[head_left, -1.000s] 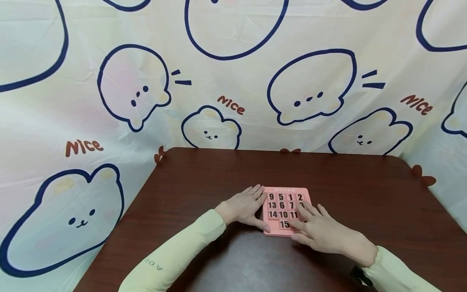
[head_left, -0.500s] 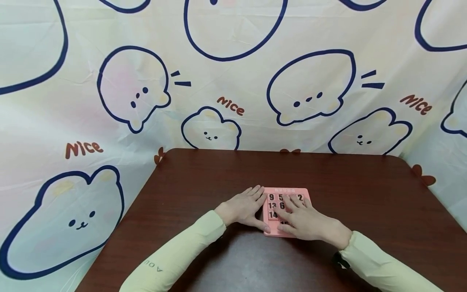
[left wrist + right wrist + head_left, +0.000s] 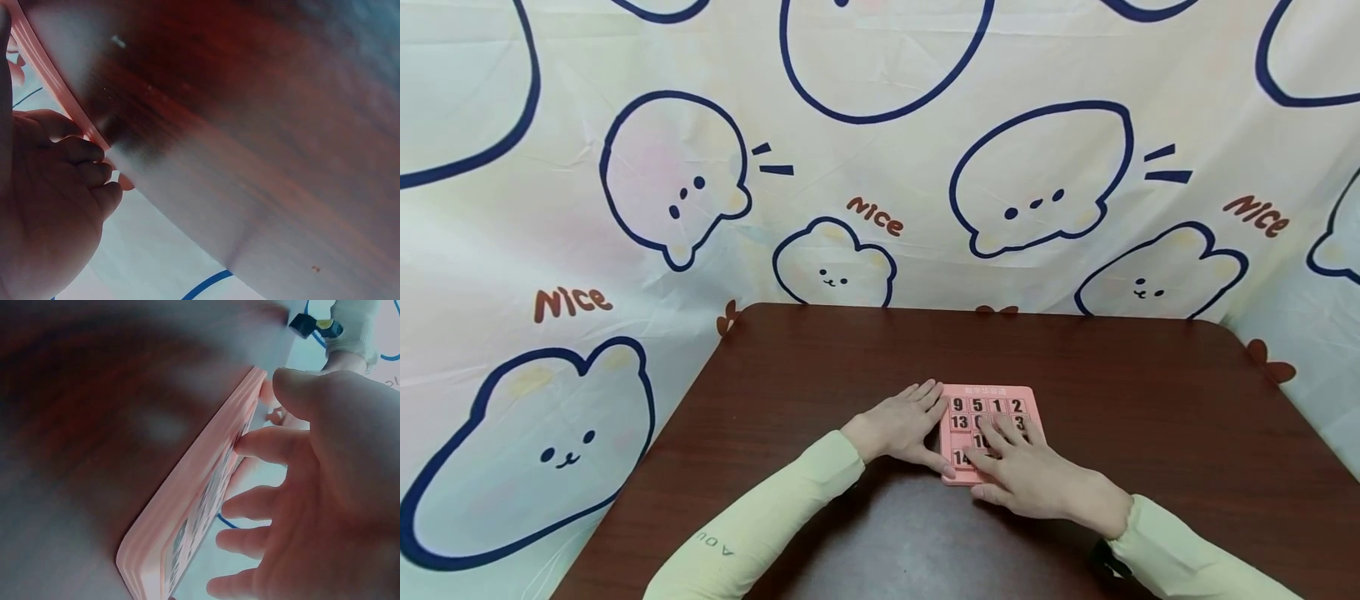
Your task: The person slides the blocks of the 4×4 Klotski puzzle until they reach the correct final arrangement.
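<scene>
A pink sliding number puzzle [image 3: 987, 391] lies flat on the table, its black-numbered tiles partly hidden by fingers. 9, 5, 1 and 2 show in the top row, and the 14 tile [image 3: 960, 457] sits at bottom left below a bare slot. My left hand [image 3: 904, 425] rests along the puzzle's left side with fingers extended, the thumb at its near corner. In the left wrist view, its fingertips [image 3: 94, 150] touch the pink frame [image 3: 53, 75]. Spread over the tiles is my right hand [image 3: 1043, 479]; in the right wrist view its index finger [image 3: 269, 444] reaches the puzzle face.
The dark brown wooden table [image 3: 850, 350] extends around the puzzle. A pale curtain [image 3: 925, 167] printed with blue-outlined cartoon bears hangs behind and beside it. A dark band [image 3: 1108, 560] shows at the right wrist, below the light sleeve.
My right hand has moved left across the puzzle, then slightly back toward me. The 14 tile has slid from the third row down into the bottom left slot. My left hand stays put.
</scene>
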{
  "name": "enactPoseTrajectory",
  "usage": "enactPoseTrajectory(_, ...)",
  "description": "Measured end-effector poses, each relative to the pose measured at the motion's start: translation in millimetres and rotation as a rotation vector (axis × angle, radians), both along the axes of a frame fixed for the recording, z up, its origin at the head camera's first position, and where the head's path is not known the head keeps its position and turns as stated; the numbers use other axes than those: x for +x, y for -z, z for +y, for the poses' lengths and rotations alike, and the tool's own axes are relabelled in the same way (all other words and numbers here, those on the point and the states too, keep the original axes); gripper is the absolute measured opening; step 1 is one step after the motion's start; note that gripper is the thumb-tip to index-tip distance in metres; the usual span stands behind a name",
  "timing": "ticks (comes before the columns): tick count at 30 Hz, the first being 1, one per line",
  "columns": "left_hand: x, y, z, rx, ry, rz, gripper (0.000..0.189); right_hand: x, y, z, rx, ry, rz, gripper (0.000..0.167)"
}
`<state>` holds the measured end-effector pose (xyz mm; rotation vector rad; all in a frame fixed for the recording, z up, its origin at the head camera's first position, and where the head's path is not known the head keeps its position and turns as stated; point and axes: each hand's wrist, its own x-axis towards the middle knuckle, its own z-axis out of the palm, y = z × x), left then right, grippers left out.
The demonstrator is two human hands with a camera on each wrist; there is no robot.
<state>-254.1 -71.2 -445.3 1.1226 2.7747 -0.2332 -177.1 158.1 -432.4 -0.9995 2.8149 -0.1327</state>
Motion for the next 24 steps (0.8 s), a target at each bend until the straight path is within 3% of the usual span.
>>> enactPoseTrajectory(7, -0.1, -0.8, 1.0, -0.008, -0.002, 0.004, 0.118, 1.4, -3.0, 1.4, -0.010, -0.014, 0.005, 0.054)
enactPoseTrajectory(17, 0.0, -1.0, 0.8, -0.017, 0.010, 0.013, 0.116, -33.8, -3.4, -1.0, 0.005, 0.070, -0.030, 0.062)
enactPoseTrajectory(24, 0.3, -0.6, 0.7, -0.020, 0.005, 0.012, 0.116, -48.5, 1.7, -2.1, 0.045, 0.102, -0.077, 0.064)
